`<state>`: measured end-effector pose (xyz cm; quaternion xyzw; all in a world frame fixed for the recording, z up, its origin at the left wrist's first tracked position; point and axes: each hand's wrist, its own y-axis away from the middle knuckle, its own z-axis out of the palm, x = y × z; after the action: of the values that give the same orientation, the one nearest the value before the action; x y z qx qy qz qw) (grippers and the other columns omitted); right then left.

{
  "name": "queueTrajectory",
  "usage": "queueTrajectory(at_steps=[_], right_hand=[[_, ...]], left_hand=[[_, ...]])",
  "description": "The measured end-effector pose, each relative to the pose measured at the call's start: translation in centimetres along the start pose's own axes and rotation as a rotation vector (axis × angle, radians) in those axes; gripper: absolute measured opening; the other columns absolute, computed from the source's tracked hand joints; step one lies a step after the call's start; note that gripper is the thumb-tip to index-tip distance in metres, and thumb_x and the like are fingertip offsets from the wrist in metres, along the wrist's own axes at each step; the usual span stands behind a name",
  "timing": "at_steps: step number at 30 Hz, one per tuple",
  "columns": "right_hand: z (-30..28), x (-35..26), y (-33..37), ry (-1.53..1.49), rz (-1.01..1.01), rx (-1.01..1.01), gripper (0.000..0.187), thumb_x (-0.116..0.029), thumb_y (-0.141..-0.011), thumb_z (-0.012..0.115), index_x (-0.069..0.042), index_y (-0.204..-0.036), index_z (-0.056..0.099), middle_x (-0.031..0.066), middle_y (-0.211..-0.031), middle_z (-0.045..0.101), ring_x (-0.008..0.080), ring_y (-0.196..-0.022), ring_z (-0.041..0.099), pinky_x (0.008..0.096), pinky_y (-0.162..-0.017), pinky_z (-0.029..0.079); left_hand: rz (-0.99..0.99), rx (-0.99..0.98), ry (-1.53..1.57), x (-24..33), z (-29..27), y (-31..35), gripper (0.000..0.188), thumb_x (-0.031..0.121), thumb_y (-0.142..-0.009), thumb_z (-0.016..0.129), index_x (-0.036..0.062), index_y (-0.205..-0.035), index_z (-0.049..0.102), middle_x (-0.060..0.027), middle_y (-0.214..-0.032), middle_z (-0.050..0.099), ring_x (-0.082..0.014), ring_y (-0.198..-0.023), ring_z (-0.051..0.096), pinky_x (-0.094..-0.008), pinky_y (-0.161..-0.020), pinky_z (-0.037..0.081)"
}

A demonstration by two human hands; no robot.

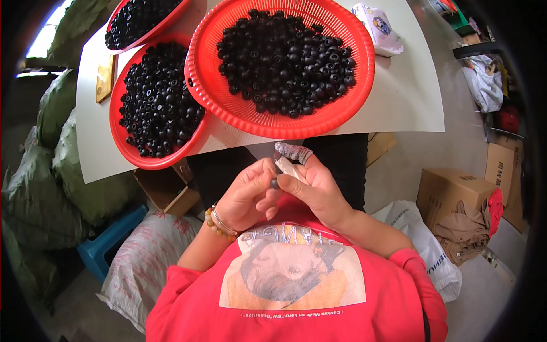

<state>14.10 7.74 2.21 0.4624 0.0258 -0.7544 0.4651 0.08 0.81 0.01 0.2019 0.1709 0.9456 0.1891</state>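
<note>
The left hand has its thumb and fingers curled in a pinch around a small black piece, right by the tip of the right thumb. The right hand is closed on a small tool with a pale wrap, just above that piece; its forefinger wears a grey knitted cover. What the tool's tip touches is too small to tell. The piece looks light, smooth and fairly firm, likely to roll or slip, so a pinch on its round sides with the fingertips clear of the tool should suit it. Beyond the fingers, a big red basket of black pieces stands at the table edge, with a second red basket to its left, and farthest off, a third red basket
</note>
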Motion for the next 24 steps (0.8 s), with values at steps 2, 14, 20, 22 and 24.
queueTrajectory(at_steps=[2, 14, 20, 22, 24], right_hand=[[-0.5, 0.5, -0.2, 0.046, 0.033, 0.022, 0.030, -0.020, -0.084, 0.052, -0.001, -0.104, 0.040, 0.0047, -0.083, 0.050, 0.0082, -0.074, 0.046, 0.0197, -0.066, 0.037], [-2.5, 2.3, -0.7, 0.069, 0.293, 0.032, 0.027, -0.015, -0.083, 0.052, -0.007, -0.107, 0.042, -0.0063, -0.065, 0.040, -0.0004, -0.051, 0.030, 0.0139, -0.042, 0.021], [-3.1, 3.0, -0.7, 0.099, 0.289, 0.061, 0.023, -0.016, -0.082, 0.052, -0.008, -0.102, 0.043, -0.0064, -0.063, 0.039, -0.0003, -0.049, 0.029, 0.0139, -0.041, 0.021], [-3.0, 2.6, -0.7, 0.129, 0.316, 0.095, 0.020, -0.017, -0.082, 0.053, -0.008, -0.098, 0.044, -0.0064, -0.062, 0.039, -0.0001, -0.048, 0.029, 0.0137, -0.040, 0.021], [-3.3, 3.4, -0.8, 0.128, 0.309, 0.086, 0.016, -0.015, -0.082, 0.053, -0.008, -0.095, 0.046, -0.0057, -0.062, 0.041, 0.0000, -0.047, 0.030, 0.0136, -0.039, 0.022]], left_hand=[[0.000, -0.014, 0.026, 0.2, 0.2, 0.1, 0.017, 0.025, -0.086, 0.045, 0.0092, -0.087, 0.041, 0.0012, -0.057, 0.039, -0.0035, -0.042, 0.033, -0.0179, -0.036, 0.036], [0.959, 0.558, -0.814, 9.8, 1.0, 2.9, 0.009, 0.012, -0.085, 0.048, 0.0027, -0.084, 0.048, -0.0018, -0.071, 0.050, -0.0058, -0.055, 0.046, -0.0214, -0.052, 0.046], [1.035, 0.763, -1.455, 11.0, 2.6, 1.5, 0.018, 0.001, -0.078, 0.052, 0.0015, -0.095, 0.053, -0.0039, -0.083, 0.054, -0.0113, -0.077, 0.051, -0.0223, -0.068, 0.043], [1.086, 0.657, -1.809, 10.9, 4.0, 0.6, 0.015, -0.002, -0.071, 0.056, 0.0005, -0.086, 0.057, -0.0072, -0.083, 0.057, -0.0154, -0.078, 0.053, -0.0262, -0.069, 0.042], [1.075, 0.475, -1.964, 10.9, 6.2, -0.6, 0.010, 0.000, -0.067, 0.058, 0.0000, -0.076, 0.058, -0.0103, -0.076, 0.057, -0.0228, -0.073, 0.053, -0.0313, -0.071, 0.040]])
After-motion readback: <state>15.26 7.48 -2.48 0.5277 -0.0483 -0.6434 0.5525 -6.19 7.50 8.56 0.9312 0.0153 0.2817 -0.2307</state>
